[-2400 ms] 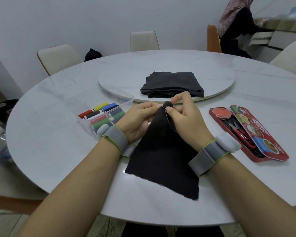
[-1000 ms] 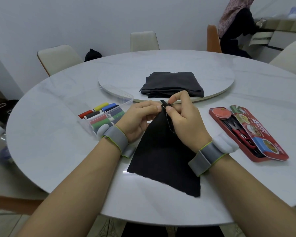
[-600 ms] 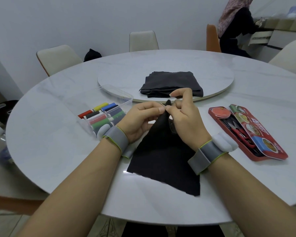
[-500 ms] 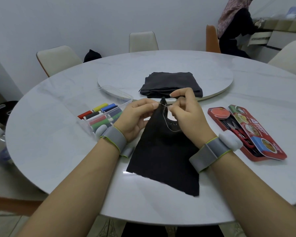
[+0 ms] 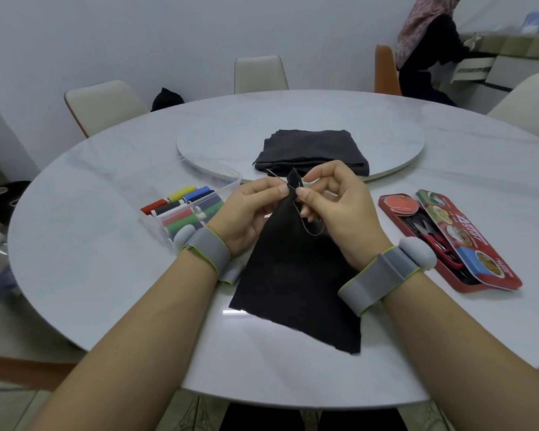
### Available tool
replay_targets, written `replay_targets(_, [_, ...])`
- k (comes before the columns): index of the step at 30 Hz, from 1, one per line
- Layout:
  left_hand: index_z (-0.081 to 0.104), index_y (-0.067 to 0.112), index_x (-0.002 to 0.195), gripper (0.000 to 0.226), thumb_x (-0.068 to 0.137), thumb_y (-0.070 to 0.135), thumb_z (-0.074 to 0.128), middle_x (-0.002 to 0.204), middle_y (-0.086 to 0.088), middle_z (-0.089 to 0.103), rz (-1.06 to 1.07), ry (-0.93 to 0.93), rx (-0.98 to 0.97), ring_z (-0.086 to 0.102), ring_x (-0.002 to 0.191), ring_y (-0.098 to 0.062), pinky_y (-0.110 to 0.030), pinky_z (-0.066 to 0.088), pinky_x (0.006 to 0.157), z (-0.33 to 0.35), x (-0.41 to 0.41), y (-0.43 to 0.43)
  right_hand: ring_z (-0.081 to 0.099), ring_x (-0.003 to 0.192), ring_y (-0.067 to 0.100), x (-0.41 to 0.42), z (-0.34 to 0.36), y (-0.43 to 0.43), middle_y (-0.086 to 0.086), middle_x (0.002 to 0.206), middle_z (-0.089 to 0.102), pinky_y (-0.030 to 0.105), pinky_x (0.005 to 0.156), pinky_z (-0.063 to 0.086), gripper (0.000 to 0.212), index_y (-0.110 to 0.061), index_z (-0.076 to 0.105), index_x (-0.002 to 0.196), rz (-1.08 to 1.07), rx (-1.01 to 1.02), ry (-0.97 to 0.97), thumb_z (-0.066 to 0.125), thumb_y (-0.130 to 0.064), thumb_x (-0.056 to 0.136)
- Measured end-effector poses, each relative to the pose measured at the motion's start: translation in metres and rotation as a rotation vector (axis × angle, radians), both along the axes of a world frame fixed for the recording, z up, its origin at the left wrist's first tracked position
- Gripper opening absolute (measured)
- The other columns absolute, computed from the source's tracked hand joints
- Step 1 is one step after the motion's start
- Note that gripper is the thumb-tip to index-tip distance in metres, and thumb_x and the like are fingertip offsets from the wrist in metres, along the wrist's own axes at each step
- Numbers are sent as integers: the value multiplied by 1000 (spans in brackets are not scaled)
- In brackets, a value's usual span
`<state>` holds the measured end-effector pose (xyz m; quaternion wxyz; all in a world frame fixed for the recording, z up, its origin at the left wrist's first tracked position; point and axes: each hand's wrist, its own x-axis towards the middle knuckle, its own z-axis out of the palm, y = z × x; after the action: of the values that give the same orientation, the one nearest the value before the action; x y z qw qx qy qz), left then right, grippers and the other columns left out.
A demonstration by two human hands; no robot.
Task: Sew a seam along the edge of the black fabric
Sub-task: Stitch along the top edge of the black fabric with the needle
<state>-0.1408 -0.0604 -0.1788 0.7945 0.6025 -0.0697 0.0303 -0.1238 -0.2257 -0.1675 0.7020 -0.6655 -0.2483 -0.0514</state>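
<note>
- The black fabric (image 5: 293, 275) lies on the white desk (image 5: 106, 275) at its 6 o'clock side. Its lower edge lies flat near the desk's rim, and its top corner is lifted to a peak between the two hands.
- The left hand (image 5: 249, 213) has its grip closed: thumb and forefinger pinch the raised corner from the 9 o'clock side, and the other fingers curl under the cloth.
- The needle (image 5: 276, 175) passes through the peak, its bare end pointing toward 10 o'clock above the left forefinger.
- The right hand (image 5: 333, 209) comes in from 3 o'clock. Its grip is narrowed to a pinch, thumb and forefinger meeting on the needle's back end at the peak. The remaining fingers are loosely bent.
- A dark thread (image 5: 311, 231) hangs in a loop under the right palm, against the fabric.
- Both wrists wear grey bands.
- A clear box of coloured spools (image 5: 187, 209) sits at 9 o'clock of the left hand, near it.
- An open red tin (image 5: 448, 241) lies at 3 o'clock of the right hand, with red-handled snips inside.
- At 12 o'clock, a folded dark cloth (image 5: 311, 150) rests on a round turntable (image 5: 402, 150) in the desk's middle.
- Pale chairs stand round the far side, and a seated person is at 1 o'clock.
</note>
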Motion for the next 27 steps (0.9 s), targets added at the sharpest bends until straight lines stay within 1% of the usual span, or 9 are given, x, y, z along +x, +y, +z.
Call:
replay_targets(4, [73, 11, 80, 16, 90, 6, 62, 81, -3, 67, 21, -13, 86, 60, 77, -14, -24, 54, 70, 2, 0, 0, 64, 83, 10, 1, 0, -3, -6, 85, 68, 25, 70, 46, 11, -18, 63, 90, -199, -250, -235, 72, -13, 86])
replay_targets(8, [74, 13, 80, 17, 91, 6, 63, 82, -6, 64, 34, -13, 230, 58, 79, -14, -28, 53, 74, 3, -4, -2, 49, 102, 12, -1, -1, -3, -7, 103, 56, 10, 81, 34, 19, -27, 72, 106, -299, -380, -396, 67, -22, 88])
replay_targets(10, [74, 12, 82, 7, 86, 14, 69, 87, -11, 62, 24, -7, 261, 56, 84, -20, -36, 48, 81, 3, -6, -2, 44, 105, 13, -2, -2, -1, -7, 105, 52, 8, 85, 32, 24, -29, 73, 111, -278, -423, -408, 62, -29, 89])
replay_targets(13, [73, 10, 89, 18, 77, 25, 73, 93, -16, 58, 22, -3, 267, 51, 92, -26, -42, 41, 86, 2, -5, -2, 44, 105, 19, -2, -5, 1, -4, 108, 52, 20, 92, 36, 24, -29, 75, 107, -266, -516, -466, 59, -33, 89])
replay_targets(15, [73, 9, 93, 18, 80, 21, 72, 97, -18, 59, 21, 1, 270, 54, 94, -25, -44, 43, 89, 1, -4, -1, 45, 104, 21, -1, -5, 0, -3, 109, 54, 26, 92, 38, 21, -26, 75, 103, -270, -531, -490, 59, -30, 90])
replay_targets(17, [73, 9, 92, 8, 88, 12, 67, 98, -18, 60, 9, 6, 264, 57, 91, -21, -40, 47, 87, 1, -4, 0, 47, 104, 20, 0, -4, -1, -3, 107, 55, 20, 89, 37, 15, -22, 76, 98, -268, -504, -493, 62, -25, 91])
replay_targets(20, [73, 13, 85, 14, 92, 7, 63, 93, -12, 61, 9, -11, 267, 58, 78, -9, -30, 51, 77, 2, -3, 2, 52, 102, 17, 1, -3, -3, -2, 103, 57, 8, 80, 33, 10, -20, 78, 96, -280, -452, -464, 69, -23, 91])
replay_targets(24, [74, 15, 81, 15, 90, 9, 65, 82, -1, 64, 29, -4, 271, 56, 76, -10, -27, 50, 70, 3, -3, 2, 56, 84, 16, 2, -1, -5, -1, 89, 59, 11, 72, 35, 9, -16, 80, 90, -337, -371, -511, 72, -20, 89])
replay_targets(27, [73, 14, 78, 11, 87, 11, 68, 76, -2, 62, 61, 15, 315, 54, 82, -20, -32, 48, 71, -2, -1, 0, 56, 77, 17, -4, 1, -3, 0, 83, 62, 16, 66, 40, 10, -11, 76, 83, -320, -346, -630, 70, -14, 91])
